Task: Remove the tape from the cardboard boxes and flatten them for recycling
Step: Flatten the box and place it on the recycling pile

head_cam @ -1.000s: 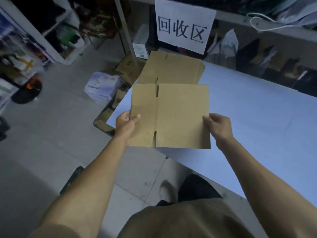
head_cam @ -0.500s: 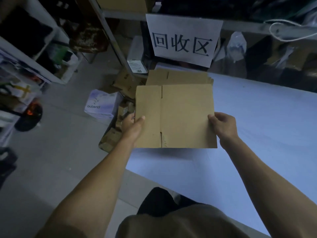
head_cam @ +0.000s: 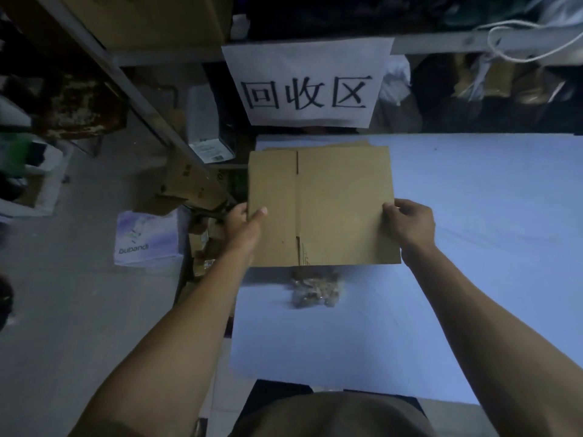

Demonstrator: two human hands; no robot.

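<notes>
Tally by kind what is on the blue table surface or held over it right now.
Flattened cardboard box, held by both hands: 1
Flat cardboard stack under it, pieces uncountable: 1
Crumpled tape wad: 1
Total: 3

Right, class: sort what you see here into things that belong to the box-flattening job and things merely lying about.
Part of the job:
- flattened box, held by the left hand and right hand
- stack of flattened boxes beneath it
- paper sign above the stack
- crumpled tape wad

Lying about:
- bubandi box on the floor
- white cord on the shelf
</notes>
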